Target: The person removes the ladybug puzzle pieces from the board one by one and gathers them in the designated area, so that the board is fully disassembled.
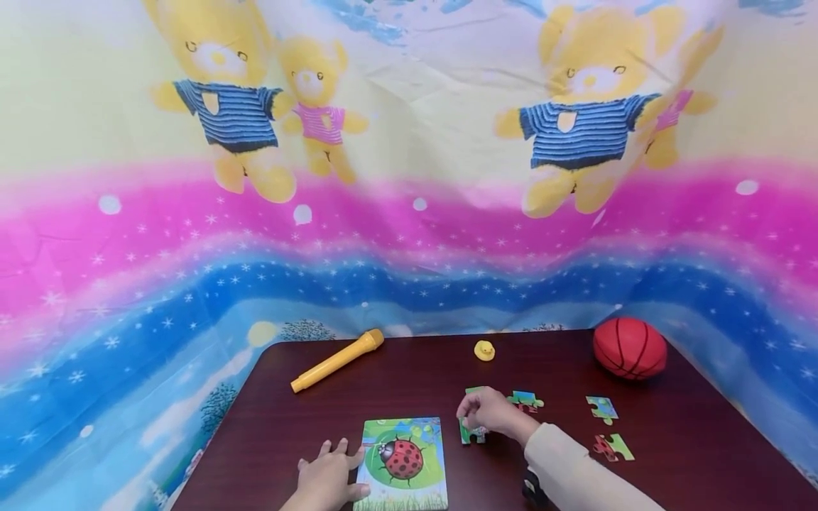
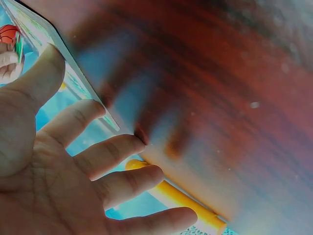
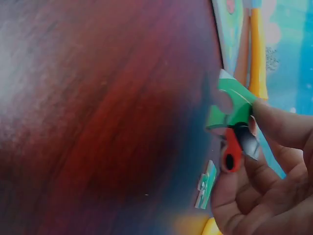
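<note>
A square puzzle board (image 1: 434, 461) with a ladybug picture lies at the front middle of the table. My left hand (image 1: 326, 479) is at its left side, fingers spread, with the thumb and index finger touching the edge. In the right wrist view, my right hand (image 3: 274, 181) pinches a jigsaw piece (image 3: 239, 100), green with red and black parts, between thumb and fingers. From the head, that right hand (image 1: 491, 413) appears just right of the board, partly covering a green puzzle piece (image 1: 471, 434). Another loose piece (image 3: 206, 185) lies past the hand in the right wrist view.
More puzzle pieces lie to the right: one (image 1: 527, 399) behind the right hand, another (image 1: 602, 408) farther right, and a red-green one (image 1: 613, 447) nearer. A yellow toy microphone (image 1: 335, 362), a small yellow duck toy (image 1: 484, 350) and a red ball (image 1: 629, 348) sit toward the back.
</note>
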`<state>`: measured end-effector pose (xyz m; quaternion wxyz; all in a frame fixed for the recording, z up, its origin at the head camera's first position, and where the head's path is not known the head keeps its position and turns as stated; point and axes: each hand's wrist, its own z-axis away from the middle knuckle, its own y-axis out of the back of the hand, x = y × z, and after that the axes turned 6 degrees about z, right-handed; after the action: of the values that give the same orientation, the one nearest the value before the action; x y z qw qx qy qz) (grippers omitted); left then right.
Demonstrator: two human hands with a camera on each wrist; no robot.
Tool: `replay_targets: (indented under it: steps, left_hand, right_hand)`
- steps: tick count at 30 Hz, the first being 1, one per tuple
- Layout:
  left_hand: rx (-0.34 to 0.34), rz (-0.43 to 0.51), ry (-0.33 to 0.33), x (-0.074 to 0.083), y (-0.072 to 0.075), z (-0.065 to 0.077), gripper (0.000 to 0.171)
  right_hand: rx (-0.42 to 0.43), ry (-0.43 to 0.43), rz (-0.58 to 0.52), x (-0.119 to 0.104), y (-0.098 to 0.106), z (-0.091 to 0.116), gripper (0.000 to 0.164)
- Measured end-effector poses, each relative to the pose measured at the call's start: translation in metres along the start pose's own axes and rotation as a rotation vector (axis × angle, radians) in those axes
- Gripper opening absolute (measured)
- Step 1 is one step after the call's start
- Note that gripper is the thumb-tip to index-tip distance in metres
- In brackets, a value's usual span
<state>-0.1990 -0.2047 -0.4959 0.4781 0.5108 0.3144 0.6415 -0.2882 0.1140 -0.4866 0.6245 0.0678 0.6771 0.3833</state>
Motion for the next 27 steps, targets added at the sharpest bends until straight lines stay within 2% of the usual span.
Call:
replay_targets:
  steps: [3,8,15,20,22,24,27]
  left_hand:
    - [-0.002,0.006,-0.001,-0.001,-0.001,-0.001,0.063]
    - [-0.002,0.015,-0.004,-0.002,-0.002,-0.002,0.063]
    - [-0.025,0.030,0.003,-0.002,0.000,-0.003,0.064]
    - [-0.025,0.010,-0.002,-0.001,0.001,-0.002,0.064]
    - [-0.024,0.006,-0.007,-0.001,0.001,-0.002,0.064]
    - [-0.027,0.005,-0.011,-0.001,0.001,-0.002,0.064]
    - [-0.035,0.007,-0.017,-0.002,0.001,-0.003,0.064]
  right_hand:
    - [0.015,0.013,0.088,0.002,-0.005,0.002,0.006]
    - [0.087,0.070,0.284,0.006,-0.011,0.001,0.010]
    - [0.137,0.122,0.432,0.009,-0.016,-0.003,0.013]
    - [0.258,0.085,0.520,0.004,-0.013,-0.007,0.010]
    - [0.283,0.052,0.557,0.003,-0.010,-0.010,0.014]
    - [0.244,0.006,0.552,0.003,-0.006,-0.011,0.024]
    - [0.116,-0.058,0.506,0.001,-0.002,-0.011,0.037]
